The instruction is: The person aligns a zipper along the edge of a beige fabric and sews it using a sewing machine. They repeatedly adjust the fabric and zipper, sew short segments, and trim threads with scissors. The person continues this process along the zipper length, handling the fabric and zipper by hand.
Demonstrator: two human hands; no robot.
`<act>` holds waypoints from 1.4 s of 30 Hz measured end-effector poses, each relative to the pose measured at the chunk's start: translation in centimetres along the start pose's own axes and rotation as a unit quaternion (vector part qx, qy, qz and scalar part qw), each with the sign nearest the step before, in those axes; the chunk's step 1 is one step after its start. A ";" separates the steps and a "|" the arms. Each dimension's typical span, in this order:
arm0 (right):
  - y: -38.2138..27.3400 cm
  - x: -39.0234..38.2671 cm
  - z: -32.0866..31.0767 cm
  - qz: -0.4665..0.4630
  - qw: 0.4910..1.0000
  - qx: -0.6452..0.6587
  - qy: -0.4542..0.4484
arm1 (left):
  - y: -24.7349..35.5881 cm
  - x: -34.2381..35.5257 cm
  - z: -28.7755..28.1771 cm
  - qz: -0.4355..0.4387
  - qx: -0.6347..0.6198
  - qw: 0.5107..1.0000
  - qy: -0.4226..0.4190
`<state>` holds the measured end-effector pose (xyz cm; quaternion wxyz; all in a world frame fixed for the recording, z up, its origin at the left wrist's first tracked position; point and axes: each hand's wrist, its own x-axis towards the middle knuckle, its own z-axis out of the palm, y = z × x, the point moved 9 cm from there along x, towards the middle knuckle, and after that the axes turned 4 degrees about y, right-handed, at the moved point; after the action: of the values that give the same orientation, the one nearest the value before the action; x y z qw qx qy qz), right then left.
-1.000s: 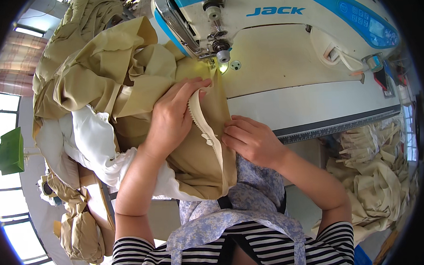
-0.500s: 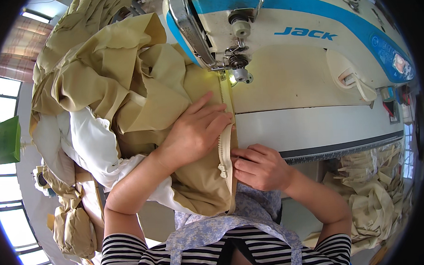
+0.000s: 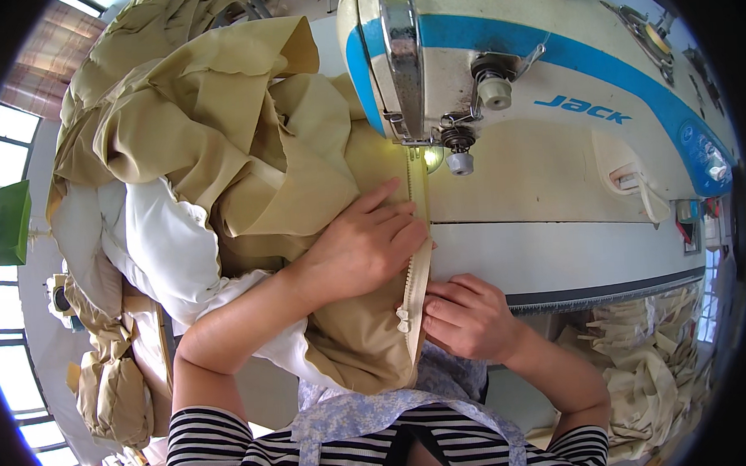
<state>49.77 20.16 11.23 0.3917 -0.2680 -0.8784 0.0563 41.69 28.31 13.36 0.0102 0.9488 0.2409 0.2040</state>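
Note:
A long cream zipper (image 3: 415,269) lies along the right edge of a tan fabric piece (image 3: 356,325) and runs up under the sewing machine's needle area (image 3: 419,143). My left hand (image 3: 369,241) rests palm down on the fabric. Its thumb and index finger are closed on the zipper's edge, while the outer fingers lie over the cloth. Lower down, my right hand (image 3: 468,316) pinches the zipper's right edge near the pale slider (image 3: 402,318); its fingertips are partly hidden. The machine's presser foot is too small to make out clearly.
The white and blue sewing machine (image 3: 541,76) stands at the upper right. Bunched tan cloth (image 3: 210,132) and white lining (image 3: 161,234) crowd the left. A dark measuring strip (image 3: 609,292) edges the table. More cut cloth (image 3: 645,371) is piled lower right.
The view has shifted, so the machine sits further right and lower. The zipper's lower part now slants, lifted slightly toward my right hand. Both hands keep their places on it.

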 end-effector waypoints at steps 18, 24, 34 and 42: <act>-0.1 0.8 0.4 0.015 1.000 -0.018 0.007 | 0.8 -1.0 -1.2 0.022 0.005 1.000 0.013; 0.3 0.4 0.3 0.010 0.999 0.034 0.003 | 0.6 -1.3 -0.6 0.018 -0.002 1.000 -0.005; 0.7 0.1 0.4 0.022 0.998 0.065 0.014 | -0.1 -0.7 -0.5 0.001 -0.011 1.000 -0.005; 0.7 0.0 0.3 0.011 0.999 0.053 -0.002 | 0.1 -0.2 -0.4 0.017 -0.012 1.000 -0.007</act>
<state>49.87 20.78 10.82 0.4029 -0.2564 -0.8719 0.1080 41.42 28.09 13.68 0.0194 0.9539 0.2224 0.2007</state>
